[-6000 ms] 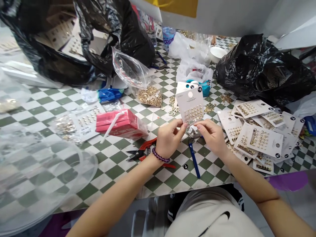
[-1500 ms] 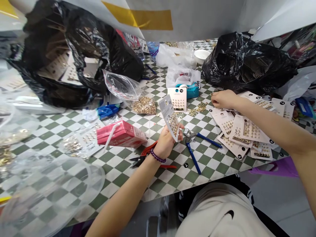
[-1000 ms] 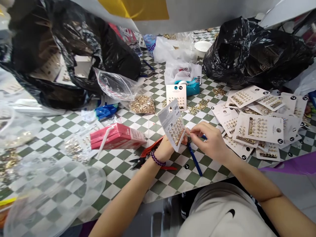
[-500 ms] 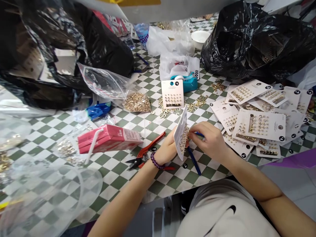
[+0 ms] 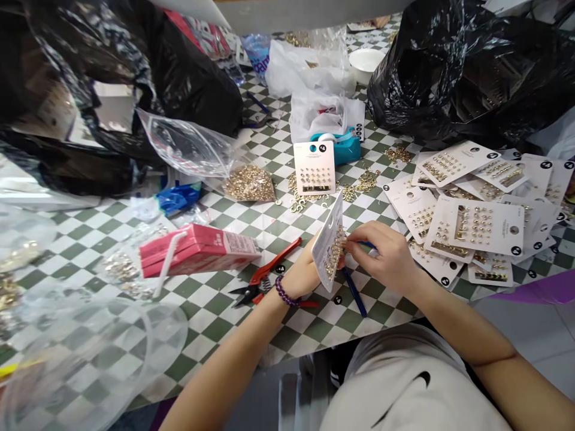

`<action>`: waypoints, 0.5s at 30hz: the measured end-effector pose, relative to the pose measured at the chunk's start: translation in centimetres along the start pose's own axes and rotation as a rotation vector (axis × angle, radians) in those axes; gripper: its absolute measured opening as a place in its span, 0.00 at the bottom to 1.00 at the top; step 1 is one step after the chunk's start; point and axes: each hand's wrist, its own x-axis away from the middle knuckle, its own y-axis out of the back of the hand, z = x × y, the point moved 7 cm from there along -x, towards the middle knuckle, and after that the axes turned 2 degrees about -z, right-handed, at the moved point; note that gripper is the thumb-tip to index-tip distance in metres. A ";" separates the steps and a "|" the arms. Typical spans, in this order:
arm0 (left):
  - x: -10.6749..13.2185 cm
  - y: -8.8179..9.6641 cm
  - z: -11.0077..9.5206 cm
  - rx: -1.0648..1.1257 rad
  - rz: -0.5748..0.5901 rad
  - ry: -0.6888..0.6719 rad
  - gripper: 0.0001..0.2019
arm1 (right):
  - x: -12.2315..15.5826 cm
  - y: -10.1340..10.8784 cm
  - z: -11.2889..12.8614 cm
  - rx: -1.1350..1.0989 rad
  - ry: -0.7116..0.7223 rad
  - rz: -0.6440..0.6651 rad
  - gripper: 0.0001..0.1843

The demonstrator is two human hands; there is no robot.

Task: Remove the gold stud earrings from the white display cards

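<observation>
My left hand [image 5: 309, 267] grips a white earring card [image 5: 330, 242] from behind, holding it nearly upright and edge-on to me; its fingers are mostly hidden by the card. Rows of small gold studs stick out on the card's right side. At that face, my right hand [image 5: 380, 254] pinches with thumb and forefinger against the studs; whatever tiny piece is between the fingertips is too small to make out. Under my hands lie a blue-handled tool [image 5: 354, 293] and red-handled pruning shears [image 5: 260, 278]. Another earring card [image 5: 314, 167] leans against a teal tape dispenser [image 5: 345, 146].
Many earring cards [image 5: 489, 227] are heaped at right, below a black plastic bag [image 5: 413, 78]. A zip bag of gold pieces [image 5: 249, 182], a red drink carton [image 5: 202, 251] with a straw and a clear plastic tub [image 5: 166, 335] stand left. Loose gold hooks [image 5: 299, 200] lie mid-table.
The held card has tilted slightly, so more of its studded face shows. My right fingers stay pinched at the studs. The whole view has shifted a little.
</observation>
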 end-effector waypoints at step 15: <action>0.3 0.4 -1.0 -0.226 -0.160 -0.106 0.11 | 0.3 -0.2 -0.5 -0.047 -0.071 0.025 0.05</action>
